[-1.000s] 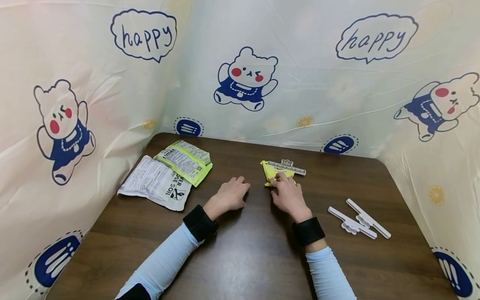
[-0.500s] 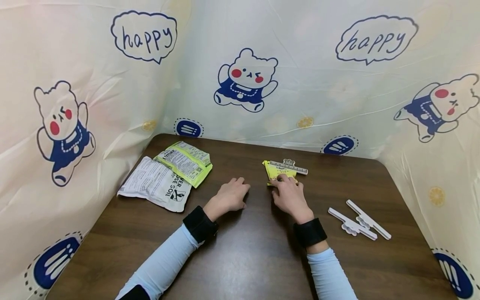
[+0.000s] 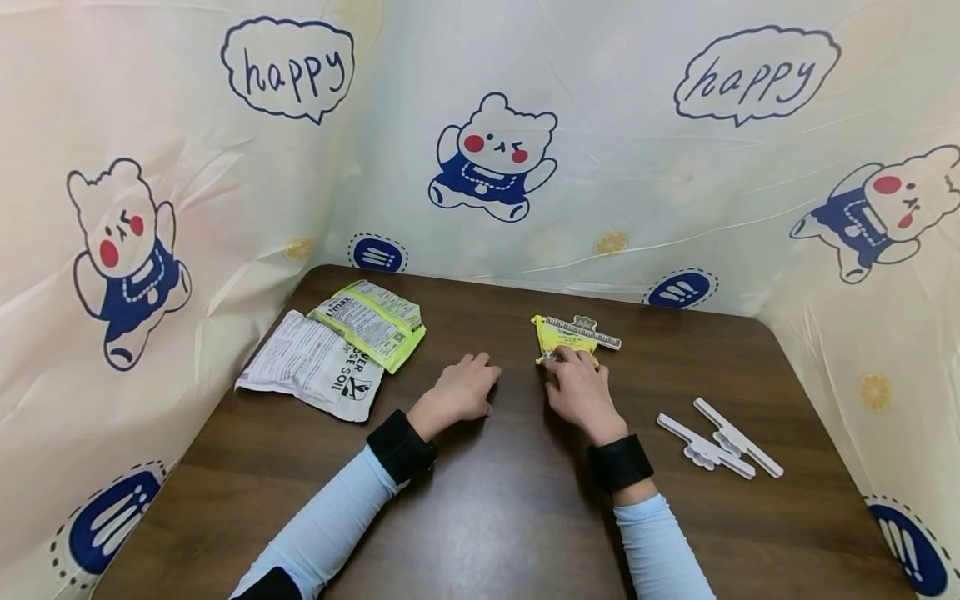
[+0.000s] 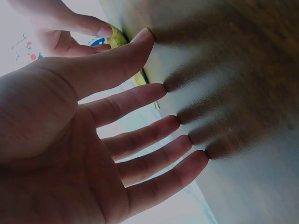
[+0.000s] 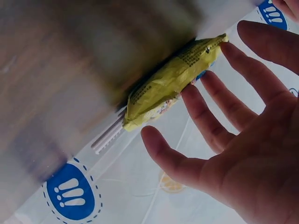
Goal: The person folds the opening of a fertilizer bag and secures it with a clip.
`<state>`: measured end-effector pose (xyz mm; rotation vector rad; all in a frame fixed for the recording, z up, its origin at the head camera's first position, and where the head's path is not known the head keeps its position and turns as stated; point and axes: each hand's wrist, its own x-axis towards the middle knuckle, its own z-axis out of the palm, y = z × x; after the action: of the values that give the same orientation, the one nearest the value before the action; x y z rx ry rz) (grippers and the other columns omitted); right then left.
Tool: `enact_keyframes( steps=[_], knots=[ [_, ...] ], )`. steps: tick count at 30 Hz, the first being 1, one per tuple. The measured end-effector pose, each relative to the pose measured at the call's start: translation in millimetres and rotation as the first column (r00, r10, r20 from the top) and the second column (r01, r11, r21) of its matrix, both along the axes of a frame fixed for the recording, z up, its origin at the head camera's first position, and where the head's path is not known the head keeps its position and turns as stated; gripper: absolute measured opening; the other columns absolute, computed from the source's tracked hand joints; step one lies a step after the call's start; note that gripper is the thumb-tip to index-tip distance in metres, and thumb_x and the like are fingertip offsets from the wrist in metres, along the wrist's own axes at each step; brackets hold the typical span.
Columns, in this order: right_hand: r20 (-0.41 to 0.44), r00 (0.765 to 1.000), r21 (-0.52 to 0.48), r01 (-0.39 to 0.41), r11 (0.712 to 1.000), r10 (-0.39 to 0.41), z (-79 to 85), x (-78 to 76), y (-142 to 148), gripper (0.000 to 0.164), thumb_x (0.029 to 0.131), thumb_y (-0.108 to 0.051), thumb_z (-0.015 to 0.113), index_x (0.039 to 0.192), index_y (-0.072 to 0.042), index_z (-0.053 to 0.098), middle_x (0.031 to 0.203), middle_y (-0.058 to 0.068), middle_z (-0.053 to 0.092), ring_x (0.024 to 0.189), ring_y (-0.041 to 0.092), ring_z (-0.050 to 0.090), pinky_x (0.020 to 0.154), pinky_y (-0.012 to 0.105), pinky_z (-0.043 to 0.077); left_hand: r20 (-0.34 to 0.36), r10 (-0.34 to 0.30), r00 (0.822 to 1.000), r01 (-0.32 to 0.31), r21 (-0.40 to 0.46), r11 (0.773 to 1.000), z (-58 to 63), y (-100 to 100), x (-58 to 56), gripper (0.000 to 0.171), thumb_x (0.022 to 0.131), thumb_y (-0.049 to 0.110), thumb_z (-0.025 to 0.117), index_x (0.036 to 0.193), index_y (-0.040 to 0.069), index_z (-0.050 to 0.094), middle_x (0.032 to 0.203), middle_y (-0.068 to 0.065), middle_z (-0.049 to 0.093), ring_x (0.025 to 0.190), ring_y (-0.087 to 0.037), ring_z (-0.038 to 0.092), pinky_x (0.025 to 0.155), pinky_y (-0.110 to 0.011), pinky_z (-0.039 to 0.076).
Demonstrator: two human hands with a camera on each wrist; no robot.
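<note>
My right hand (image 3: 581, 390) is spread with its fingers apart and only slightly bent, several fingertips touching the near side of the yellow packet (image 3: 553, 337) without closing around it. My left hand (image 3: 459, 390) holds nothing; its fingers are apart and gently extended, tips resting on the table (image 3: 480, 517). The packet lies on the table ahead of my right hand, a small, plump pouch of thin, crinkled film with small dark print. Across its far side sits a straight clip (image 3: 598, 336) with ruler-like markings and a clear, scalloped handle, its bar sticking out past the packet on the right. To the right, near my wrist, are two slim white clips (image 3: 705, 447) with scalloped handles, lying slantwise side by side. Well to the left, a glossy green pouch (image 3: 375, 323) overlaps a wrinkled white bag (image 3: 311, 367). The tabletop is smooth dark wood grain, its far corners rounded; creased, printed sheeting (image 3: 615, 167) hangs around it.
</note>
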<state>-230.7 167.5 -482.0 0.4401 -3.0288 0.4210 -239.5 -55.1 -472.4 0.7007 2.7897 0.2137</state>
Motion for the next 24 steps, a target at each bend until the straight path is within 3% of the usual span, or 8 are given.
enact_keyframes(
  steps=[10,17,24],
  knots=[
    [0.041,0.999,0.017,0.024,1.0,-0.025,-9.1,-4.9,9,0.046,0.098,-0.016,0.071,0.144,-0.01,0.066,0.159,0.017,0.043,0.144,0.045,0.036,0.101,0.078,0.033,0.001,-0.002,1.0,0.002,-0.002,1.0,-1.2,0,1.3,0.045,0.09,0.029,0.087,0.128,0.012,0.069,0.128,-0.01,0.057,0.116,-0.031,0.056,0.084,-0.046,0.055],
    [0.114,0.992,0.011,0.044,0.999,-0.045,-11.4,-6.3,17,0.058,0.101,-0.016,0.069,0.156,-0.007,0.051,0.162,0.029,0.03,0.15,0.045,0.028,0.108,0.078,0.022,0.01,-0.004,1.0,0.004,0.003,1.0,0.9,0,1.0,0.046,0.09,0.028,0.087,0.129,0.012,0.068,0.127,-0.01,0.057,0.115,-0.03,0.055,0.083,-0.045,0.055],
    [0.168,0.984,0.022,0.059,0.998,-0.062,-9.6,-7.6,20,0.063,0.104,-0.021,0.065,0.161,-0.008,0.042,0.166,0.03,0.021,0.154,0.045,0.022,0.107,0.083,0.017,0.01,-0.009,1.0,0.009,0.005,1.0,2.6,0,1.0,0.047,0.091,0.028,0.087,0.13,0.011,0.068,0.127,-0.011,0.056,0.115,-0.031,0.055,0.083,-0.045,0.055]
  ],
)
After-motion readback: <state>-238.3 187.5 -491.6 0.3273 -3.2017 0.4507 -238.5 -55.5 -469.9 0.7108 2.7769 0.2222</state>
